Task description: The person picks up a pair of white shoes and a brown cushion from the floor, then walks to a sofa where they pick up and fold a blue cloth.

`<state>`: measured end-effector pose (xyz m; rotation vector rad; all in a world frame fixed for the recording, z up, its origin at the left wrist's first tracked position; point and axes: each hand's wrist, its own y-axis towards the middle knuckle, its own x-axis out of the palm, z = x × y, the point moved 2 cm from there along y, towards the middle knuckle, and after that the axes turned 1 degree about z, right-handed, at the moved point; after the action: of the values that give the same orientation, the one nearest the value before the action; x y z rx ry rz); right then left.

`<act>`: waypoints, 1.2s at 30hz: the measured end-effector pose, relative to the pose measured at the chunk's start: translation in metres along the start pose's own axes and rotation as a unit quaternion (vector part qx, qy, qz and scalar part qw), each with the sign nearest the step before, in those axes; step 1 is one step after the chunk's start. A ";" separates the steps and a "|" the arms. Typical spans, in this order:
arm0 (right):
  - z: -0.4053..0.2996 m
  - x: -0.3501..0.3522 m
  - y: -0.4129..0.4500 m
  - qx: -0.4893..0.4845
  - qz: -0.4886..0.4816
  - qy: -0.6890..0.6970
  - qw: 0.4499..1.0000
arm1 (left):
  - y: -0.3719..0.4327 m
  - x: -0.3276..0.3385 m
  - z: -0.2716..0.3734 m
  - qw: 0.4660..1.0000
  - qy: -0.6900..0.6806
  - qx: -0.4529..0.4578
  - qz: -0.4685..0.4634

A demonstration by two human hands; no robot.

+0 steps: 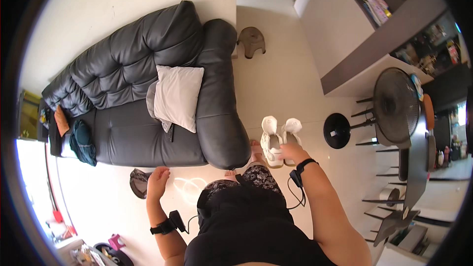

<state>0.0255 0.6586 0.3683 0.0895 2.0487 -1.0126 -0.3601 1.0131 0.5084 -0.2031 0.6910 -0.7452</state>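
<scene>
A pair of white shoes (271, 151) is side by side in front of me, right of my feet, with the tongues pulled up and outward. My right hand (293, 152) is closed at their near end, and its fingers partly cover the right shoe. Whether the soles touch the floor is hard to tell. My left hand (158, 183) hangs by the sofa's front edge, holding nothing, its fingers loosely curled and a little apart. Just below the sofa, a dark round item (139, 183) lies on the floor beside that hand.
A black tufted sofa (147, 133) bears a white pillow (179, 98), a remote control (170, 133) and a dark teal cloth (82, 142). Beyond its armrest stands a brown stool (252, 40). A pedestal fan (396, 105) and a dark table (417, 175) with chairs occupy the right.
</scene>
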 end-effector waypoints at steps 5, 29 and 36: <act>0.020 -0.055 0.085 -0.034 0.025 -0.009 0.999 | -0.022 0.029 0.013 0.996 -0.026 -0.078 0.025; -0.038 -0.168 0.249 -0.064 0.038 -0.070 0.995 | -0.088 0.103 0.081 0.939 -0.012 -0.288 0.185; -0.012 -0.075 0.183 -0.069 -0.099 -0.117 0.986 | -0.119 0.096 0.063 0.936 -0.018 -0.275 0.216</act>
<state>0.1382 0.8109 0.3098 -0.2986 1.9305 -0.9477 -0.3353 0.8562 0.5558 -0.5546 0.8628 -0.1103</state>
